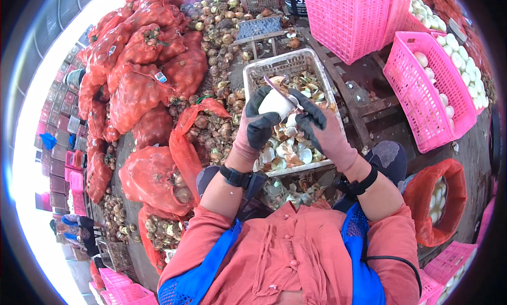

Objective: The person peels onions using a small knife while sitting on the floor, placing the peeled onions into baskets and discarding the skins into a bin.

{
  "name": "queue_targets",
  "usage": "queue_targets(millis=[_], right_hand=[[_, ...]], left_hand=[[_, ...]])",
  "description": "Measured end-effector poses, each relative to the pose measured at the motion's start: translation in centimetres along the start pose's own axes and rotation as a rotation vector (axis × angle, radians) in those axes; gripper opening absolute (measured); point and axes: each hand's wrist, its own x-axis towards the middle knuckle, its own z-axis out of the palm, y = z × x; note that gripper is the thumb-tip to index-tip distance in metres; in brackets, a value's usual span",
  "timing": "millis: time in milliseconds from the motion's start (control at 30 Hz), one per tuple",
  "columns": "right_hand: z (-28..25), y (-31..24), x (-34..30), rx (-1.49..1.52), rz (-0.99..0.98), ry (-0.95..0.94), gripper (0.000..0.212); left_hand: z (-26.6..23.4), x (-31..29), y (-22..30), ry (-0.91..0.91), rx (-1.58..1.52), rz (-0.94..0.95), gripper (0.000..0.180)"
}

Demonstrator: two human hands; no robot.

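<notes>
A white peeled onion (pixel 275 103) is in my left hand (pixel 259 117), whose dark-coated glove wraps round its left side and underneath. My right hand (pixel 316 120), gloved alike, is closed against the onion's right side. Across the onion's top runs a thin, curved purplish strip (pixel 278 86); whether it is peel or a blade I cannot tell. What the right fingers grip is hidden by the glove. Below both hands stands a pale plastic crate (pixel 325 75) holding onion skins (pixel 288 151) and trimmings.
Unpeeled onions (pixel 222 40) lie heaped beyond and left of the crate, beside full red mesh sacks (pixel 142 83). Pink crates (pixel 422 104) with peeled onions stand to the right. An open red sack (pixel 457 199) of peeled onions sits near my right knee. Another person (pixel 79 231) is far left.
</notes>
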Motion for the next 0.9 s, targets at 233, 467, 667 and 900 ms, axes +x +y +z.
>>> queue_targets(millis=[233, 467, 667, 900], right_hand=[[-2.9, 2.3, 1.8, 0.700, 0.424, 0.077, 0.045], [-1.4, 2.2, 1.1, 0.525, 0.467, -0.033, 0.059], [-0.7, 2.2, 0.1, 0.230, 0.113, -0.102, 0.063], [-1.3, 1.2, 0.3, -0.255, -0.043, -0.107, 0.057]], left_hand=[[-0.2, -0.1, 0.1, -0.020, -0.190, -0.038, 0.070], [-1.9, 0.3, 0.4, -0.134, -0.498, -0.089, 0.068], [-0.9, -0.1, 1.2, 0.000, -0.056, 0.013, 0.072], [-0.6, -0.2, 2.1, -0.041, 0.426, -0.016, 0.084]])
